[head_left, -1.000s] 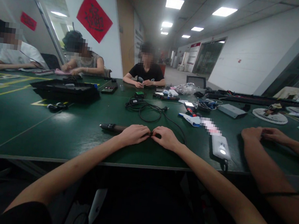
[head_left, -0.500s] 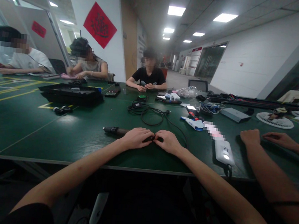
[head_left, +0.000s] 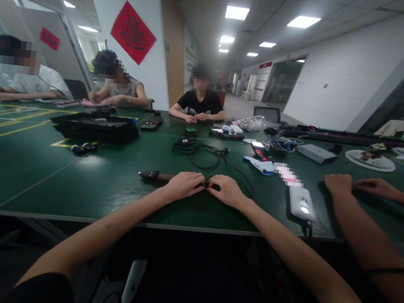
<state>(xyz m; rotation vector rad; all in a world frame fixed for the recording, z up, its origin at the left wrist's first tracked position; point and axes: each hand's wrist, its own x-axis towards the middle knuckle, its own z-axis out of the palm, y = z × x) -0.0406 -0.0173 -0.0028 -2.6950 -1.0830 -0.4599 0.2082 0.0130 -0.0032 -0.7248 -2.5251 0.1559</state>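
An electric screwdriver (head_left: 154, 176) lies on the green table (head_left: 109, 194) in front of me, its silver tip pointing left. My left hand (head_left: 184, 186) is closed around the rear of its brown body. Close beside it, my right hand (head_left: 229, 191) has thumb and fingers pinched at the tool's tail end. Something dark shows between the two hands, but the fingers hide most of it. From behind my right hand a black cable (head_left: 245, 175) runs up to a loose coil with a plug (head_left: 227, 150).
A black tray (head_left: 93, 125) stands at the left. Right of me lie a white power bank (head_left: 301, 204), a blue-and-white packet (head_left: 260, 165), a grey box (head_left: 317, 154) and a round white grille (head_left: 368, 161). A neighbour's forearms (head_left: 358, 223) rest at the right; several people sit opposite.
The view has shifted slightly. Both hands stay together at the rear of the screwdriver, with hardly any movement of the fingers.
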